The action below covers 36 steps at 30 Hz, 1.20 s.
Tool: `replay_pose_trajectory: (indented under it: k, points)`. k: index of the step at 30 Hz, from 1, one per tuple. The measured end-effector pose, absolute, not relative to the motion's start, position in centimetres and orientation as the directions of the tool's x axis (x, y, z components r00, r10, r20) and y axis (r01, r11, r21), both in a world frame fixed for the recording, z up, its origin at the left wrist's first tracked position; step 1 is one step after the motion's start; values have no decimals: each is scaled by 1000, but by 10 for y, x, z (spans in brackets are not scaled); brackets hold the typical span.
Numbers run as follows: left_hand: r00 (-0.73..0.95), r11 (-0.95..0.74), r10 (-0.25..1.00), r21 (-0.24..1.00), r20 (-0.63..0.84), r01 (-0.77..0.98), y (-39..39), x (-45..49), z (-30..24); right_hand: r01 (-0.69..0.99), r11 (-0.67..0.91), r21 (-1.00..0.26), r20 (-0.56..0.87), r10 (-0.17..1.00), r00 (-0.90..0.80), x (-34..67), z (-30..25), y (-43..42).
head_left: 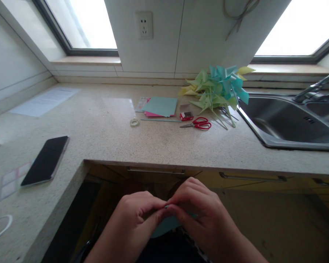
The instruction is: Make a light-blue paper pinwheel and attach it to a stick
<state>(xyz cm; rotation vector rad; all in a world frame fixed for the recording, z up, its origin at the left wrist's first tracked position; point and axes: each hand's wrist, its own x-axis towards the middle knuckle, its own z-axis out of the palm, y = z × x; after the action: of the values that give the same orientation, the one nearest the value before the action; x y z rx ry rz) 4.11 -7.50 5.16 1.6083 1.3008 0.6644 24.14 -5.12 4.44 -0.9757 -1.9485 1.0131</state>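
Both hands meet low in the view, below the counter's front edge. My left hand (135,215) and my right hand (200,212) are closed, fingertips pinched together on a light teal piece of paper (164,225) that shows under the fingers. Much of the paper is hidden by the hands. On the counter ahead lie a stack of coloured paper sheets (160,106), red-handled scissors (199,124), a thin green stick (160,120), a small roll of tape (134,122) and a small red box (186,116). A pile of green, yellow and teal paper pinwheels (218,91) rests by the wall.
A black phone (45,160) lies on the left counter (104,138), beyond it a printed sheet (45,102). A steel sink (287,124) with a faucet (315,87) is at right. Drawer handles (156,170) run under the counter edge. A wall socket (144,25) sits between two windows.
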Motion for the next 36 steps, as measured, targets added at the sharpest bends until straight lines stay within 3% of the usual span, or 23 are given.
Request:
replay_pose_trajectory:
  k: [4,21,36]
  points:
    - [275,8,951,896,-144,443,-76,41,52,276,401,-873,258,862,-436,240,44,-49]
    - [219,296,906,912,-362,284,-71,40,52,310,114,-944,8,946,-324,240,38,-54]
    - [170,342,912,920,-374,190,-74,30,44,320,12,-947,-72,966,-249,240,43,-55]
